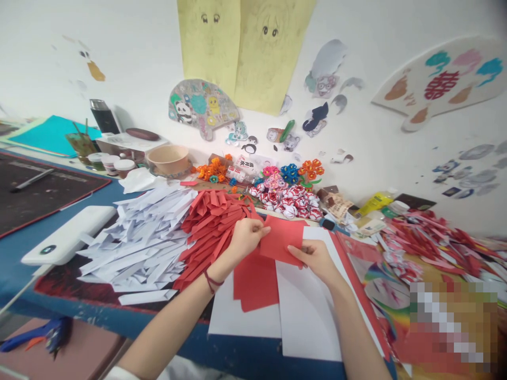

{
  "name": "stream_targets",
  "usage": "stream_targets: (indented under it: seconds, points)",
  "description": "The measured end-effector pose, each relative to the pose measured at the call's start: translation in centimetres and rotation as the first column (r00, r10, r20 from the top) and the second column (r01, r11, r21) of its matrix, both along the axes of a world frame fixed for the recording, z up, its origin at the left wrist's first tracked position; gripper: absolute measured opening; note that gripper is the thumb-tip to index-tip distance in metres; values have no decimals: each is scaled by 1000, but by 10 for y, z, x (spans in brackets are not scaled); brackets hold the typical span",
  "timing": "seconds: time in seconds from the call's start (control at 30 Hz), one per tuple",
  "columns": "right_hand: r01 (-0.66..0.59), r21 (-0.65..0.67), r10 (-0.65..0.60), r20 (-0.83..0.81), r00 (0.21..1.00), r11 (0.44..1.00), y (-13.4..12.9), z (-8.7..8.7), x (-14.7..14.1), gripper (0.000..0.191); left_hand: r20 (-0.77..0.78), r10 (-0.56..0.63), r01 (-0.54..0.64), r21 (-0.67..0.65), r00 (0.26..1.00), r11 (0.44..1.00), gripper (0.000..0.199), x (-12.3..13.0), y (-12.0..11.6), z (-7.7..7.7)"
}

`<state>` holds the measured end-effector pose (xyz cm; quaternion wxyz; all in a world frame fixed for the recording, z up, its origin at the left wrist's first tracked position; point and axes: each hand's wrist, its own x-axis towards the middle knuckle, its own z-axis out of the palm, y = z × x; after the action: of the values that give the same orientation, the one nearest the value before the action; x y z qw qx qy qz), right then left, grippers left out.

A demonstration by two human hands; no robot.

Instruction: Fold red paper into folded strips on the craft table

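Between my two hands is a sheet of red paper [282,237], raised above the table. My left hand [247,237] pinches its left edge, and my right hand [315,257] grips its lower right corner between thumb and fingers. Beneath it lie more red paper [256,285] and white paper sheets [307,316]. Just left of my left hand is a heap of folded red paper strips [214,227], with a bigger heap of folded white paper strips [138,243] beside it.
A white power bank [71,235] with a cable lies at left. Blue-handled pliers [51,335] rest at lower left. Along the wall stand a bowl [168,158], a dark thermos [103,116] and red-and-white paper balls [291,198]. Loose red strips [439,237] are piled at right.
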<state>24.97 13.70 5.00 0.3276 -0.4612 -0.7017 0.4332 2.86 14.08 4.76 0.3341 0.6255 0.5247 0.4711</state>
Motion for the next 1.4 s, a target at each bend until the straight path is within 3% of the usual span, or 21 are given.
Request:
stream_targets:
  seconds: [0.1, 0.43, 0.67, 0.9, 1.07, 1.4]
  points:
    - [-17, -16, 17, 11, 1000, 1000, -1, 2, -2, 40, 25, -6, 6, -39, 1000, 999, 41, 0, 0, -1]
    - [-32, -33, 33, 28, 999, 999, 1, 1, -2, 45, -55, 52, -51, 21, 997, 998, 41, 0, 1, 0]
    - [-46, -14, 46, 42, 998, 999, 1, 2, 2, 43, 34, 0, 2, -53, 999, 999, 37, 1, 2, -4]
    - [-112, -30, 114, 47, 992, 993, -2, 2, 0, 40, -63, 69, -70, -15, 996, 997, 42, -1, 1, 0]
    - [-127, -53, 129, 27, 991, 990, -1, 1, -2, 39, 39, 32, -30, -56, 999, 998, 39, 1, 0, -3]
    - [-131, -52, 132, 15, 991, 990, 1, -1, 0, 38, 27, 99, -99, 18, 995, 995, 48, 2, -3, 2]
